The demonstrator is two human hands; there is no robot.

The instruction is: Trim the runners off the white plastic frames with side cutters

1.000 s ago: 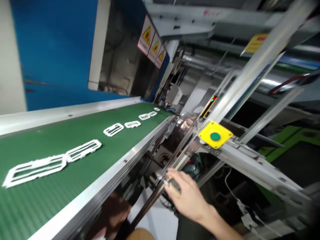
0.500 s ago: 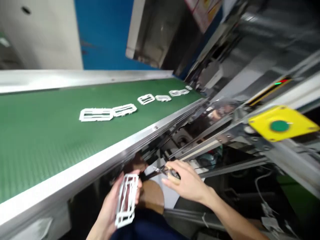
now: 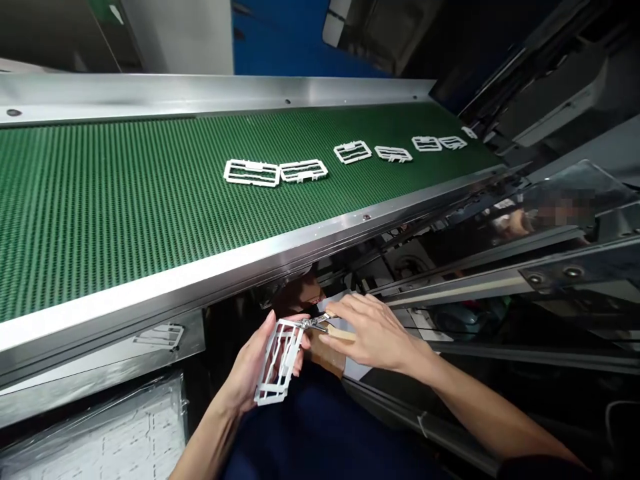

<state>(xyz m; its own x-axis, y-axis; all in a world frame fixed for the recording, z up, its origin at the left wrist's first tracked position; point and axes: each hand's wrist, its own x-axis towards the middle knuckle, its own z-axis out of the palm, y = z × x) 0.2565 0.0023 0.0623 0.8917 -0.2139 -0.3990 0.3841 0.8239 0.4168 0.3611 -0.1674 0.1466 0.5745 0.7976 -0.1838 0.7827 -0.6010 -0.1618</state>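
Note:
My left hand (image 3: 249, 369) grips a white plastic frame (image 3: 279, 360) with open slots, held tilted in front of my lap. Another similar piece may lie against it; I cannot tell for certain. In my right hand (image 3: 373, 331) is a pair of cutting pliers (image 3: 320, 323) with pale handles. Their metal jaws meet the upper right corner of the frame. Several more white frames (image 3: 251, 173) lie in a row along the green conveyor belt (image 3: 150, 220) beyond my hands.
A metal rail (image 3: 280, 250) edges the belt on my side. Below it at left are a ledge (image 3: 193, 343) carrying a white frame (image 3: 159, 337) and a clear plastic bag (image 3: 125, 427) over white parts. Metal bars (image 3: 480, 280) cross the right side.
The plier jaws have come from a gap at the right to the frame's top corner. My view has shifted, so the belt and its frames sit higher and further right.

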